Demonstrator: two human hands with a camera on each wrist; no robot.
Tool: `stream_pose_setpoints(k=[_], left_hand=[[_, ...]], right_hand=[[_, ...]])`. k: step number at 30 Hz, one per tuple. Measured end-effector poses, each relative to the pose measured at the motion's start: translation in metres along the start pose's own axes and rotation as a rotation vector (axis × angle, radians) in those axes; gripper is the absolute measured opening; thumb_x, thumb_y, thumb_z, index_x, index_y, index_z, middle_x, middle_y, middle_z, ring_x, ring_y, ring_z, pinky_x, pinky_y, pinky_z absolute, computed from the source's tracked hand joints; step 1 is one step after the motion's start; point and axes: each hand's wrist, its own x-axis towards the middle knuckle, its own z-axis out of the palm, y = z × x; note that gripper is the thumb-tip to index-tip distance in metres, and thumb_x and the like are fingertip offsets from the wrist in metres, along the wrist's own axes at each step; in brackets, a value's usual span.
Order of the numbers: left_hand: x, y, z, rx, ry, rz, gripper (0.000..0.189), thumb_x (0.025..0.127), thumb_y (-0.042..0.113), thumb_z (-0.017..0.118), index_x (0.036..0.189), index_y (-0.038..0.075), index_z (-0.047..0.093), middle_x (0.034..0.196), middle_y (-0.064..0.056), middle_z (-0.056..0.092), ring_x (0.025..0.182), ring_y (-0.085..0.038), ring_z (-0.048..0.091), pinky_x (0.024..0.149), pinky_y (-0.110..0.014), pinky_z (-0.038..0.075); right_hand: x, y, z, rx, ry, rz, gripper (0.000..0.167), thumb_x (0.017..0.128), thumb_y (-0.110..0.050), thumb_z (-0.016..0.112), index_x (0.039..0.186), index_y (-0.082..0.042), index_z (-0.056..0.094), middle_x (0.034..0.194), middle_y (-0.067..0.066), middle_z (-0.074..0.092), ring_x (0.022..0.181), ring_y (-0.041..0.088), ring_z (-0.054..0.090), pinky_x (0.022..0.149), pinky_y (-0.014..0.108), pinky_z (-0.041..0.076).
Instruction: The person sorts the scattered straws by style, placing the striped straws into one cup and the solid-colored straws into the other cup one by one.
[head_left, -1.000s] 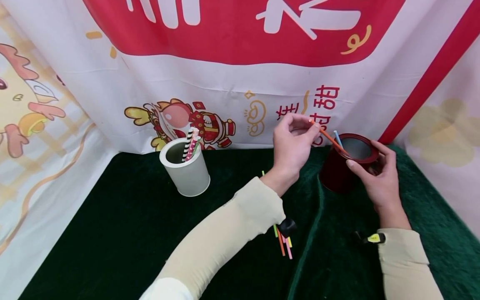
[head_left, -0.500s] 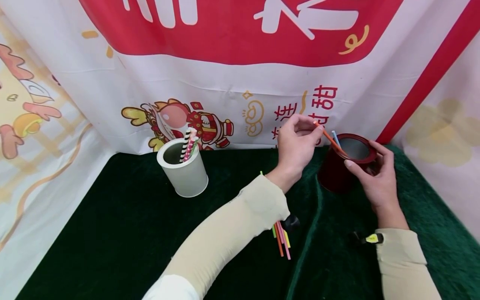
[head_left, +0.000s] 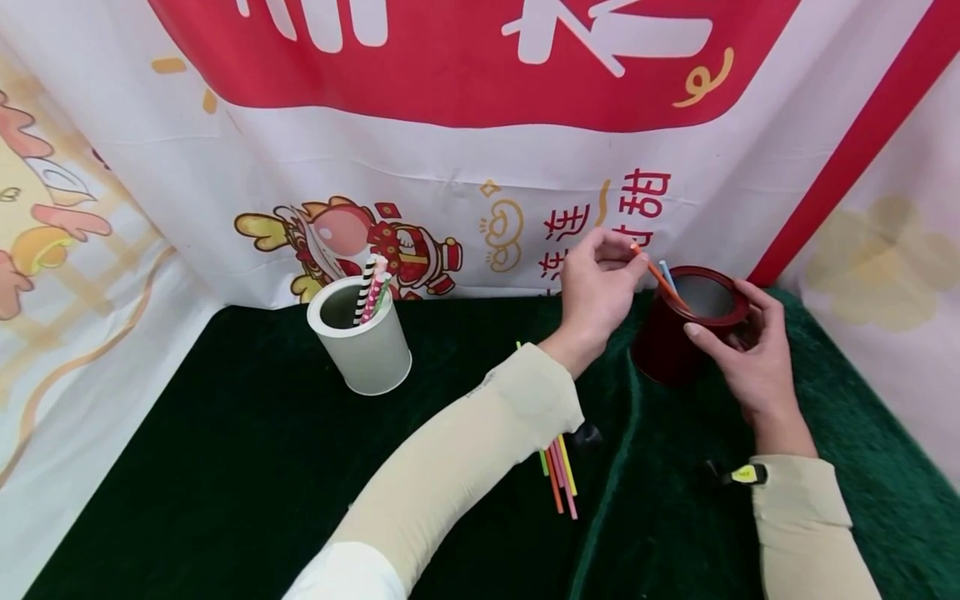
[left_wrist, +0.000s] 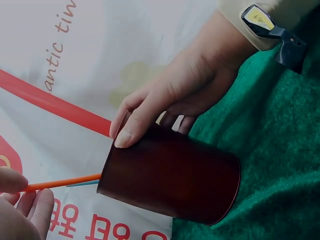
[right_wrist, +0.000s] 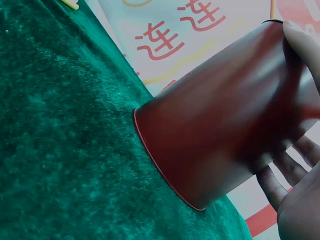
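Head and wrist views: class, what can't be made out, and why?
Head view: part of the loose sticks, hidden by the left sleeve.
Head view: the bottom inside the white cup, hidden by its wall.
Left wrist view: the far end of the orange stick, hidden by the red cup.
Left wrist view: the left hand, cut off by the left edge.
Right wrist view: the right hand, cut off by the right edge.

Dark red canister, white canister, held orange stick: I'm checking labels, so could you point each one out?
Dark red canister (head_left: 665, 343): head view, on its outer wall.
White canister (head_left: 369, 357): head view, on its outer wall.
Held orange stick (left_wrist: 64, 181): left wrist view, middle of its exposed length.
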Motion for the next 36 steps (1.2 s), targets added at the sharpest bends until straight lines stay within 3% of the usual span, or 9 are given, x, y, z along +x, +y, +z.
stream_pose_setpoints(k=[7, 9, 11, 14, 15, 20, 29, 36], left_hand=[[0.001, -0.003, -0.001, 0.0, -0.001, -0.004, 0.012, 0.097, 0.002, 0.078, 0.107, 0.005, 0.071, 0.103, -0.009, 0.077, 0.083, -0.003, 0.067, 0.08, -0.018, 0.061], [0.002, -0.003, -0.001, -0.002, -0.002, -0.007, 0.012, 0.097, 0.002, 0.078, 0.107, 0.005, 0.071, 0.103, -0.009, 0.077, 0.083, -0.003, 0.067, 0.08, -0.018, 0.061], [0.003, -0.003, -0.002, -0.007, -0.003, -0.013, 0.013, 0.097, 0.002, 0.078, 0.108, 0.004, 0.071, 0.103, -0.009, 0.076, 0.082, -0.003, 0.067, 0.08, -0.019, 0.062], [0.003, -0.004, -0.002, -0.01, -0.004, -0.023, 0.012, 0.097, 0.002, 0.078, 0.107, 0.005, 0.071, 0.103, -0.009, 0.076, 0.082, -0.004, 0.067, 0.08, -0.02, 0.062], [0.003, -0.004, -0.001, -0.008, -0.004, -0.026, 0.012, 0.097, 0.002, 0.078, 0.107, 0.005, 0.071, 0.103, -0.008, 0.076, 0.083, -0.004, 0.067, 0.08, -0.02, 0.062], [0.002, -0.004, 0.003, 0.027, 0.003, -0.027, 0.011, 0.097, 0.003, 0.078, 0.105, 0.009, 0.072, 0.101, -0.004, 0.077, 0.084, -0.003, 0.068, 0.081, -0.019, 0.062], [0.003, -0.011, 0.009, 0.059, -0.021, -0.03, 0.01, 0.097, 0.005, 0.079, 0.103, 0.01, 0.073, 0.102, -0.002, 0.078, 0.084, -0.002, 0.069, 0.081, -0.018, 0.062], [0.004, -0.017, 0.009, 0.058, -0.011, -0.036, 0.011, 0.096, 0.004, 0.08, 0.104, 0.006, 0.072, 0.103, -0.006, 0.077, 0.082, -0.002, 0.067, 0.08, -0.017, 0.061]], right_hand=[[0.003, -0.001, -0.005, 0.109, -0.064, 0.009, 0.088, 0.097, -0.029, 0.081, 0.166, -0.043, 0.028, 0.176, 0.001, 0.03, 0.15, 0.023, 0.035, 0.134, 0.053, 0.026], [0.004, 0.001, -0.007, 0.188, -0.085, 0.0, 0.086, 0.097, -0.023, 0.081, 0.165, -0.041, 0.031, 0.172, 0.001, 0.035, 0.146, 0.018, 0.038, 0.131, 0.036, 0.034], [0.005, 0.003, -0.008, 0.273, -0.105, -0.013, 0.083, 0.098, -0.017, 0.08, 0.165, -0.038, 0.035, 0.166, -0.002, 0.041, 0.141, 0.014, 0.04, 0.119, 0.023, 0.042], [0.005, 0.005, -0.009, 0.384, -0.132, -0.028, 0.08, 0.099, -0.011, 0.077, 0.164, -0.034, 0.037, 0.162, -0.004, 0.044, 0.138, 0.012, 0.042, 0.096, 0.011, 0.048], [0.005, 0.005, -0.009, 0.402, -0.14, -0.027, 0.079, 0.1, -0.01, 0.076, 0.164, -0.034, 0.037, 0.163, -0.002, 0.043, 0.14, 0.013, 0.042, 0.099, 0.011, 0.049], [0.005, 0.005, -0.01, 0.403, -0.148, -0.002, 0.08, 0.1, -0.013, 0.077, 0.164, -0.037, 0.037, 0.174, 0.001, 0.034, 0.15, 0.018, 0.038, 0.108, 0.012, 0.049], [0.005, 0.009, -0.013, 0.382, -0.136, -0.015, 0.08, 0.099, -0.014, 0.078, 0.164, -0.037, 0.038, 0.174, 0.002, 0.034, 0.15, 0.02, 0.038, 0.098, 0.008, 0.051], [0.005, 0.009, -0.012, 0.343, -0.138, -0.021, 0.081, 0.099, -0.016, 0.078, 0.164, -0.039, 0.036, 0.175, 0.002, 0.033, 0.152, 0.019, 0.037, 0.101, 0.008, 0.05]])
